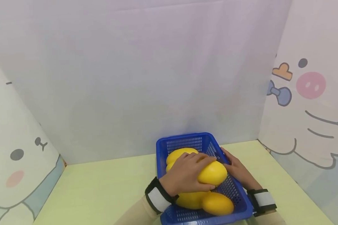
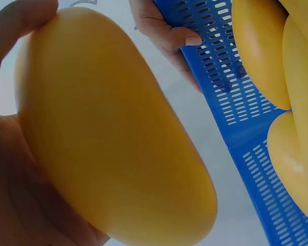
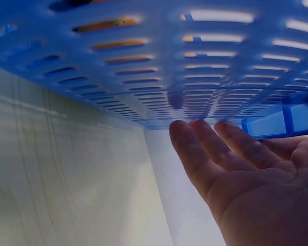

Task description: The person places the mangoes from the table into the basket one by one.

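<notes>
My left hand (image 1: 186,175) holds a yellow mango (image 1: 213,173) over the blue basket (image 1: 205,220), fingers and thumb around it. In the left wrist view the held mango (image 2: 113,128) fills much of the picture, above the basket's side. My right hand (image 1: 238,168) grips the basket's right rim, thumb hooked over the edge. From the right wrist view, its fingers (image 3: 195,159) lie along the slotted outer wall (image 3: 159,92). Inside the basket are more mangoes: a yellow one (image 1: 181,153) at the back and a deeper orange one (image 1: 218,203) at the front.
A pale green tabletop (image 1: 101,187) carries the basket. Behind stands a plain whitish cloth wall (image 1: 135,78). Cartoon-printed panels enclose the left side (image 1: 17,125) and the right side (image 1: 312,125).
</notes>
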A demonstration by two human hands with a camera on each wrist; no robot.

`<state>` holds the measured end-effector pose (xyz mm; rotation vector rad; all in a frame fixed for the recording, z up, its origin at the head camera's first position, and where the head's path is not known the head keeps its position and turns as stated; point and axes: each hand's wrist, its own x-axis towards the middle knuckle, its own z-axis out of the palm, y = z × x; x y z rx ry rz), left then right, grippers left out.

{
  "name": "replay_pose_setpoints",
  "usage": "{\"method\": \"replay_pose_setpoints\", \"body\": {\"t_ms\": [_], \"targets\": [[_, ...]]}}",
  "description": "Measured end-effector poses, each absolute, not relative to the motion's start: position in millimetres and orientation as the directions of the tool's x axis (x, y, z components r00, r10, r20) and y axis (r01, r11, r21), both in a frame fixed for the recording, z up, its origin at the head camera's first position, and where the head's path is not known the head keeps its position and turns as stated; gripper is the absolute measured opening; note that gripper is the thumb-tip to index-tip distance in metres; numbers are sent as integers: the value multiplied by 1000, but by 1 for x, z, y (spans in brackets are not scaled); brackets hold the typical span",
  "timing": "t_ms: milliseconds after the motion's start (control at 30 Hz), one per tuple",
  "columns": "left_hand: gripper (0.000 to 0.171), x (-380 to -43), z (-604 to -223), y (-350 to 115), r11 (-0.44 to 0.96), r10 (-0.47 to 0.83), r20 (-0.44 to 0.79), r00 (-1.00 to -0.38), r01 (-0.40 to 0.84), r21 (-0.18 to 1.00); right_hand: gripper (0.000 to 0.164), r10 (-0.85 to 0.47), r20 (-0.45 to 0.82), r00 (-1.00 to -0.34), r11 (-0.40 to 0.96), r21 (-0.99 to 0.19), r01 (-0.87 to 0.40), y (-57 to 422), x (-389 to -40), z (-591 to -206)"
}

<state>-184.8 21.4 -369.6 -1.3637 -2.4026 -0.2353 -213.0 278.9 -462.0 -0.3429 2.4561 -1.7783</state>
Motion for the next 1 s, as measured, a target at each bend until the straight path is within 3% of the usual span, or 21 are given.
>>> {"method": "replay_pose_setpoints", "body": {"t_ms": [1000], "targets": [[72,-202,-393,40,619,780,118,-614,785,-6,73,-220,59,-974,295,-947,-124,279,-216,-465]]}}
